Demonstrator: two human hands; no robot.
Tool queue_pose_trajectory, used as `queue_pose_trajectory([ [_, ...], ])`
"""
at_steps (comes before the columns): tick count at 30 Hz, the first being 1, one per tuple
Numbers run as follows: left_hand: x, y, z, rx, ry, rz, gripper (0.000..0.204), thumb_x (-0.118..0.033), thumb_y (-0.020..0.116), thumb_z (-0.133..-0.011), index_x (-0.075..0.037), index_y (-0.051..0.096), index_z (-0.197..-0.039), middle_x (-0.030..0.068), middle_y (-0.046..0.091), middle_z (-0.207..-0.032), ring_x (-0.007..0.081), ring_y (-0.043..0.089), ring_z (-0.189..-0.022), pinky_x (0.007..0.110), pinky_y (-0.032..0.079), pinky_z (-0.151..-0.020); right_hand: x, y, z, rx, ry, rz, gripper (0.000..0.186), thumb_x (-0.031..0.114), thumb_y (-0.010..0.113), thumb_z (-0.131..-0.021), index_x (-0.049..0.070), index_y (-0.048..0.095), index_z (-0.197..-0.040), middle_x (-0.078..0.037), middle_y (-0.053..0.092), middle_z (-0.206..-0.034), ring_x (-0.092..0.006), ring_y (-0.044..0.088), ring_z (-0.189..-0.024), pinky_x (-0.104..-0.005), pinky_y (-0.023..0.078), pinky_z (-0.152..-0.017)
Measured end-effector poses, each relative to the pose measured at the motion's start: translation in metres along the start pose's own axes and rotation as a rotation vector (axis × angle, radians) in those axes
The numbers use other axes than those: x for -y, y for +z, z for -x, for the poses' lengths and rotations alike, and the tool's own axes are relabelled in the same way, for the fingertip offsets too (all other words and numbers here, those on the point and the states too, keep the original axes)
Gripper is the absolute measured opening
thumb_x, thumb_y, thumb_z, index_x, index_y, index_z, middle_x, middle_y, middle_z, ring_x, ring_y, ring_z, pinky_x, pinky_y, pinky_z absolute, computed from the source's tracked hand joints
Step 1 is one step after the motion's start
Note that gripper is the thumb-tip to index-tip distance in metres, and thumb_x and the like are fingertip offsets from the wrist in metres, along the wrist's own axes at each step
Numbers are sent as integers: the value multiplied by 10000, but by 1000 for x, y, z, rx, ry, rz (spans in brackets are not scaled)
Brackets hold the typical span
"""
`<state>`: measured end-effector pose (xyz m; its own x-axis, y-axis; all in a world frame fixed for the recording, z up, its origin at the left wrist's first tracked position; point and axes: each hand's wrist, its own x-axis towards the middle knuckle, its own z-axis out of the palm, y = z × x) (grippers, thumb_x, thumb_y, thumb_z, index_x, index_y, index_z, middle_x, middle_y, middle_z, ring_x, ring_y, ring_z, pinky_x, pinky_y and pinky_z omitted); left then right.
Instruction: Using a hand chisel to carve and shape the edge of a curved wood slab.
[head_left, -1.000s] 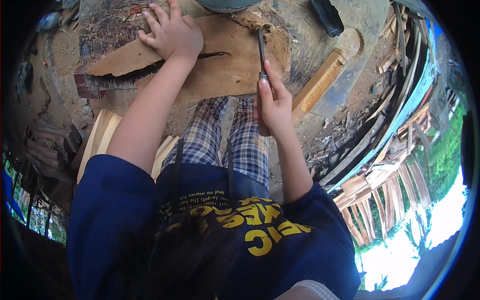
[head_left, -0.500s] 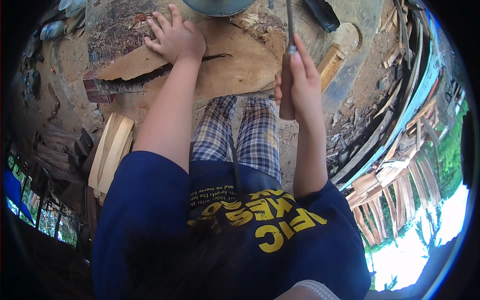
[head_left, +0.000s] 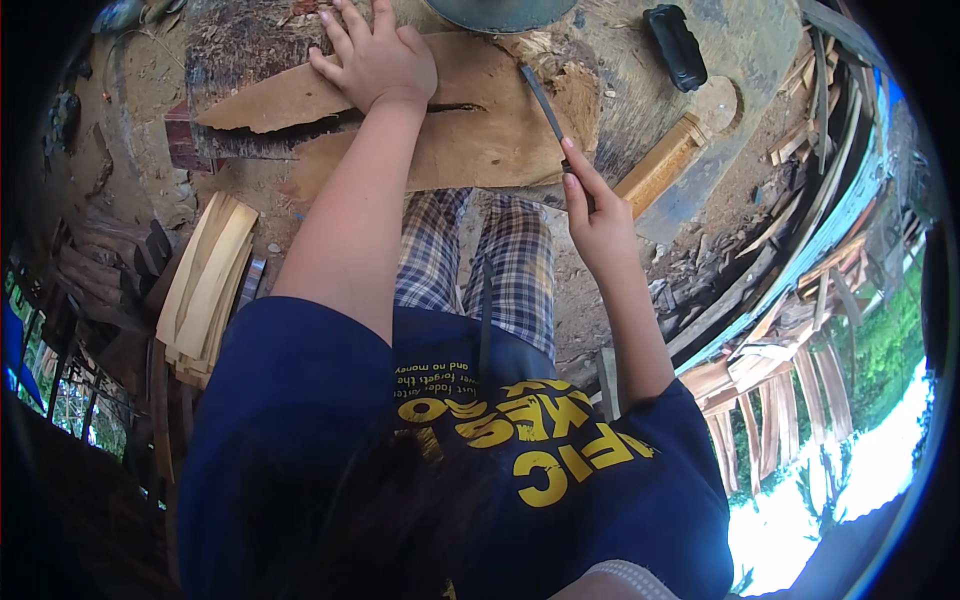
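Note:
A flat brown slab of wood (head_left: 450, 155) with a long dark split lies across the worktop in front of me. My left hand (head_left: 385, 65) rests palm down on its upper left part, fingers spread. In my right hand (head_left: 603, 215) is a wooden-handled tool with a narrow flat metal blade (head_left: 545, 108). Its handle is mostly hidden in my closed fingers. The blade slants up and left over the slab's right part. Its tip is by a rough, splintered patch (head_left: 560, 65); I cannot tell whether it touches.
A dark round bowl (head_left: 500, 12) stands at the far edge of view. Beyond my right hand are a black tray-like piece (head_left: 675, 47) and a yellowish wooden block (head_left: 662, 165). Stacked pale wood pieces (head_left: 208, 280) stand at left. Scraps and bent boards lie at right.
My right hand has moved slightly down and tilted the blade from upright to leaning left, its tip now over the slab. My left hand stays on the wood; the view has shifted a little.

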<state>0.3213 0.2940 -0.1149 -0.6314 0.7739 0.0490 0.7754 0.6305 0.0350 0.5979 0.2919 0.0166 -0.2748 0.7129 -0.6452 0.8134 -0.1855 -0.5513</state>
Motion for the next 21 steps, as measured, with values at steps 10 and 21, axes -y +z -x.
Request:
queue_pose_trajectory([
  [10,2,4,-5,-3,51,-73,465,-303,330,-984,-192,544,-1381,188,293,-1605,353,217,-1506,617,106,-1152,4,26,-17,-108,-92,-183,402,277,571,-1008,292,568,-1409,-151,669,-717,-230,681,-649,-348,533,-707],
  [21,-26,-12,25,124,20,46,637,-321,386,-973,-145,263,-1573,166,190,-1644,356,145,-1525,626,62,-1181,-5,17,15,-79,88,-166,403,300,574,-1003,308,564,-1407,-185,671,-745,-262,703,-715,-374,536,-729],
])
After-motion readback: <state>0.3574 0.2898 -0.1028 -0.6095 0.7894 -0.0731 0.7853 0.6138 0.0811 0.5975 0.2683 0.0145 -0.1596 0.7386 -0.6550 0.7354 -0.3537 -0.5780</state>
